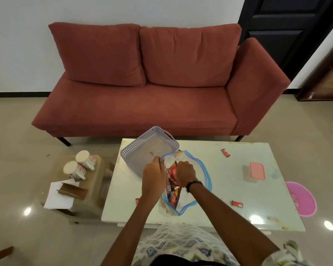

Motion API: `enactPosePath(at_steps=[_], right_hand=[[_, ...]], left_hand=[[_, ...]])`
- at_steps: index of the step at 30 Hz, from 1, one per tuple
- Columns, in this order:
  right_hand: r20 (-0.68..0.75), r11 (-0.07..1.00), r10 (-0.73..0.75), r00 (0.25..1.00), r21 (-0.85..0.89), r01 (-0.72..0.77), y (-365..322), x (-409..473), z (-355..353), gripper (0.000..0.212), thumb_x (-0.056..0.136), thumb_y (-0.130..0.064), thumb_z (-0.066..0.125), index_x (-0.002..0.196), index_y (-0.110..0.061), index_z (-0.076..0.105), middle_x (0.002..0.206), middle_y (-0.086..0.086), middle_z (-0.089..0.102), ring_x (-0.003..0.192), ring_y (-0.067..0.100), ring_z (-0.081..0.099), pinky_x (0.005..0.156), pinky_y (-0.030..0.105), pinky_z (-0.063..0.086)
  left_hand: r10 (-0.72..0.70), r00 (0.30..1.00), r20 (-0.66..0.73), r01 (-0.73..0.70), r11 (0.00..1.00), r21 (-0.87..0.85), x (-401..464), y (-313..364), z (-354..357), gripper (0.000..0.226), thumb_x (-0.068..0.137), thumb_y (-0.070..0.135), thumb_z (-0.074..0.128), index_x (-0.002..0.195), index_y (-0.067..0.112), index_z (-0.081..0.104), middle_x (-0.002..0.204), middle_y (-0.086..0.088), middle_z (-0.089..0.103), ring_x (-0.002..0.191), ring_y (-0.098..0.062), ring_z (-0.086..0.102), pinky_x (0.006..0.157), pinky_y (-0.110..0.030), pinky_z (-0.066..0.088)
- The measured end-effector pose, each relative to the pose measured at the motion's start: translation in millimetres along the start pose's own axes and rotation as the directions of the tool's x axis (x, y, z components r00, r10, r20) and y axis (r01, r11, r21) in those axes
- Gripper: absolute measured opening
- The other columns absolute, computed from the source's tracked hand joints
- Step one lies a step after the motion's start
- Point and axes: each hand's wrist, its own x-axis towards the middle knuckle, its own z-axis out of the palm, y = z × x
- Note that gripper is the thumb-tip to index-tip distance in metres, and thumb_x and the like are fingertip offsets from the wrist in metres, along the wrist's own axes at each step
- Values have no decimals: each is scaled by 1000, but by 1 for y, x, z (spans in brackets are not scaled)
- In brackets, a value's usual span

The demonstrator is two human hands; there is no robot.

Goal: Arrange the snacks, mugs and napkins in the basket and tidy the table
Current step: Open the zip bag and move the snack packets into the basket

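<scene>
Item: clear zip bag of red snack packets, lying near the table's front-left edge, long axis running roughly 12 to 6 o'clock. Left hand pinches the bag's blue rim; right hand is inside, fingers curled on a red packet. Empty lavender basket tilts at 11 o'clock, touching the bag, nearer the left hand; loose packets at 3 o'clock.
</scene>
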Motion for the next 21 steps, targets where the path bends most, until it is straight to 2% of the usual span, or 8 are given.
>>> enactPosePath(at_steps=[3,7,12,15,18,21], right_hand=[[-32,999,51,998,20,-51,8,8,8,32,98,-18,39,120,1,53,126,21,55,117,35,53,96,39,44],[-103,997,71,992,22,-69,17,10,11,27,97,-16,42,114,-2,57,118,17,62,110,33,58,88,38,48],[-112,997,-81,990,-17,79,12,10,2,29,98,-22,41,114,-3,57,114,19,64,105,35,59,85,37,47],[-124,983,-179,976,-64,172,3,5,-18,28,98,-26,44,111,-4,55,109,18,64,100,35,60,74,35,42],[-158,970,-243,957,-13,244,3,0,-45,21,98,-27,41,100,-9,52,105,17,65,94,34,61,67,30,34],[-224,946,-298,928,60,319,14,2,-69,13,97,-25,45,88,-15,42,101,14,67,86,31,61,64,30,37]], left_hand=[[11,1000,-14,-11,999,-34,-5,8,2,34,100,29,35,102,6,59,87,-15,65,80,-27,62,76,-45,56],[6,1000,-13,-6,999,-48,-6,18,4,35,100,31,34,107,8,59,91,-10,64,82,-19,61,77,-34,56],[-37,999,-27,35,998,-55,5,17,11,35,100,31,33,106,7,58,90,-12,64,84,-22,63,77,-36,56],[-118,992,-41,115,991,-72,17,14,16,36,101,29,33,109,5,58,95,-13,64,89,-24,62,81,-34,53],[-182,980,-80,171,977,-126,32,14,19,35,101,26,34,104,2,58,97,-19,65,93,-31,63,85,-44,54],[-255,961,-111,235,958,-166,50,14,19,39,101,25,32,98,-2,59,95,-22,64,91,-34,62,80,-43,51]])
